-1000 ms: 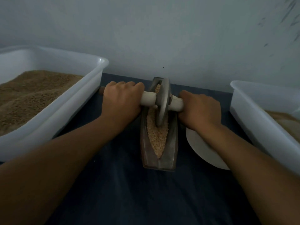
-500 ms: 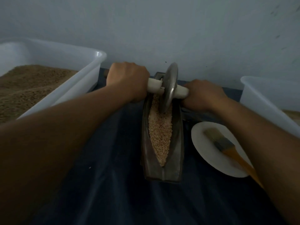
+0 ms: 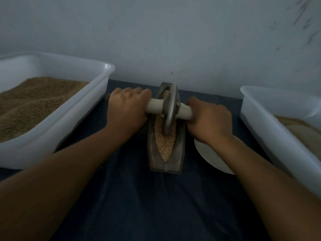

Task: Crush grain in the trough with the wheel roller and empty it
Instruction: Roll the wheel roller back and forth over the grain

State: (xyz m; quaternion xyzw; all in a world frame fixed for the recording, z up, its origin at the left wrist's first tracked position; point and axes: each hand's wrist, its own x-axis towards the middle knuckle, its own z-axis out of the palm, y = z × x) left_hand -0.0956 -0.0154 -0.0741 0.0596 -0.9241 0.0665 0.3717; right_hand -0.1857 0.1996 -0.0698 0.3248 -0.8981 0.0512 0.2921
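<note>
The fingers (image 3: 137, 92) of the left hand (image 3: 127, 110) are curled tight round the left end of the pale handle (image 3: 154, 106), and those of the right hand (image 3: 210, 120) wrap the right end the same way, though they are hidden beneath the knuckles. Out beyond the left fingers sits a big white tub (image 3: 73, 119) heaped with brown grain (image 3: 33, 101); beyond the right ones, a second white tub (image 3: 271, 127) with a paler fill. Under both lies a dark cloth (image 3: 139, 197). Just below the right wrist a white plate (image 3: 210, 155) shows, partly covered by the forearm. Between the two fists stands the metal trough (image 3: 173, 164), running away toward the wall, with light grain (image 3: 165, 145) along its groove. The grey wheel (image 3: 171, 108) stands upright on the handle, its lower edge sunk in that grain near the trough's middle.
</note>
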